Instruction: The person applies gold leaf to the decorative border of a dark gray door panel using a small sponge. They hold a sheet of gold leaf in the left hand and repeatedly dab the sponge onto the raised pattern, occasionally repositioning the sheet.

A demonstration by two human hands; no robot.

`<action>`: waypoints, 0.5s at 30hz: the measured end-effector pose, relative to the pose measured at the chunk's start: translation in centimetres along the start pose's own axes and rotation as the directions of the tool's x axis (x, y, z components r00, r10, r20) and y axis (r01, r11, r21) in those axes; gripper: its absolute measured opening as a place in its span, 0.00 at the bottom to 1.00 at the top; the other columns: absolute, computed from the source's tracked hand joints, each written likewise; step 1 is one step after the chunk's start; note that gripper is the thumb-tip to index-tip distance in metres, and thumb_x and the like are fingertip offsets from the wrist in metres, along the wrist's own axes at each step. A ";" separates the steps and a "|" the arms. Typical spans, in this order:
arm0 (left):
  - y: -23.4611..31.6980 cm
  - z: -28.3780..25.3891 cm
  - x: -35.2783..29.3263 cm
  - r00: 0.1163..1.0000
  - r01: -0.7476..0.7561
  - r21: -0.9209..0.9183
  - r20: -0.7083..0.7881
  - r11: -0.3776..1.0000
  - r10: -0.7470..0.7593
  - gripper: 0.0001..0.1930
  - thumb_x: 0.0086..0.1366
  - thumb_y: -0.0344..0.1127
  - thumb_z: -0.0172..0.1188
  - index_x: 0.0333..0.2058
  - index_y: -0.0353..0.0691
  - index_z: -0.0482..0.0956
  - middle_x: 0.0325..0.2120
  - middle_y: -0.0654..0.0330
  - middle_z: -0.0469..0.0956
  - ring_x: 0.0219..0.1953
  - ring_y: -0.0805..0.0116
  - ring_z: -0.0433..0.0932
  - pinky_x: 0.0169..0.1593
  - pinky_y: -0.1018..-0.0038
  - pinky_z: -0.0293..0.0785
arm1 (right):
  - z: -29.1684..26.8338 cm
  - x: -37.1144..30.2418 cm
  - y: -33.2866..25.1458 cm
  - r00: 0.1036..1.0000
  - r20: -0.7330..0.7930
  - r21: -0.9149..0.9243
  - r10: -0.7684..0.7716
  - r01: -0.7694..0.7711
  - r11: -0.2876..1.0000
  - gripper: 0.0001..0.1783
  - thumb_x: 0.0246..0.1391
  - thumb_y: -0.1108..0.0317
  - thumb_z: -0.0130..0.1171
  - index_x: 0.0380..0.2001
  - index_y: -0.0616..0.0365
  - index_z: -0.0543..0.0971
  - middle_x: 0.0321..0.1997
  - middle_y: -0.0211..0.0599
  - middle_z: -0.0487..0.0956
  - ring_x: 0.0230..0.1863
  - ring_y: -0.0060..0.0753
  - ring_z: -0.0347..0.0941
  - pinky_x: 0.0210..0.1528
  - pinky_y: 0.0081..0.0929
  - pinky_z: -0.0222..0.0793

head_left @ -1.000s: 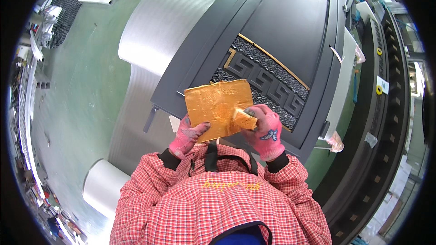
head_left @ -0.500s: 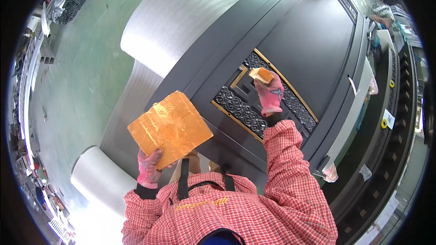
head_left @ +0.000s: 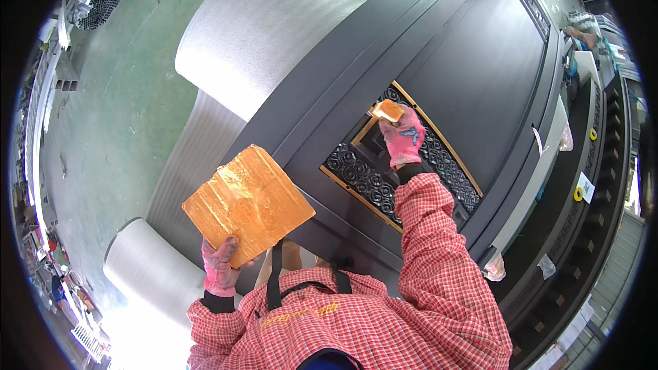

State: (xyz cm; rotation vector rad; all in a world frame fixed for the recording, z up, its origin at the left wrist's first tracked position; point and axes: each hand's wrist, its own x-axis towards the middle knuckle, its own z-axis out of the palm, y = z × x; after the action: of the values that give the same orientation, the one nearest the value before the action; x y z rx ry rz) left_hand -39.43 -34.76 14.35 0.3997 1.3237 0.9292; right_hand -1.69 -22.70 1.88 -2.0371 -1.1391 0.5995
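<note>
My left hand (head_left: 220,265), in a pink glove, grips the lower corner of a flat gold-coloured board (head_left: 249,199) with a shiny, creased surface. In my right hand (head_left: 403,137), also pink-gloved, is a small sponge block (head_left: 389,110) with an orange-gold face. It is over the inner corner of a decorative inset (head_left: 370,173) in a dark grey door panel (head_left: 473,62). Black scrollwork fills the inset, and gold strips line its outer edges. A shorter gold strip (head_left: 363,131) runs beside the sponge. Whether the sponge touches the inset cannot be made out.
The panel lies at working height in front of me. Silvery foam sheeting (head_left: 240,34) curls along its left side, with a roll (head_left: 147,260) at lower left. To the right runs a long dark frame (head_left: 562,233) with yellow rings. Metal profiles (head_left: 67,85) lie on the green floor.
My right hand and the sponge have shifted slightly up and left over the inset, toward the short inner gold strip. My left hand has moved a little left and lower with the board.
</note>
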 end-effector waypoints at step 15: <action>-0.1 0.0 0.1 0.995 0.049 -0.019 -0.081 0.999 -0.050 0.28 0.57 0.41 0.63 0.51 0.35 0.62 0.33 0.50 0.77 0.20 0.61 0.78 0.14 0.80 0.71 | 1.1 0.0 2.9 0.997 -0.032 0.059 -0.064 0.066 0.996 0.18 0.38 0.69 0.67 0.37 0.57 0.78 0.38 0.37 0.78 0.38 0.39 0.76 0.43 0.27 0.71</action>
State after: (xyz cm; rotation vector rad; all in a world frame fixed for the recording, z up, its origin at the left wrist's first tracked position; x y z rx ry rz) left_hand -39.42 -34.81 14.19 0.3172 1.3930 0.9227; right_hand -0.84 -23.31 -1.04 -1.9444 -1.1512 0.5626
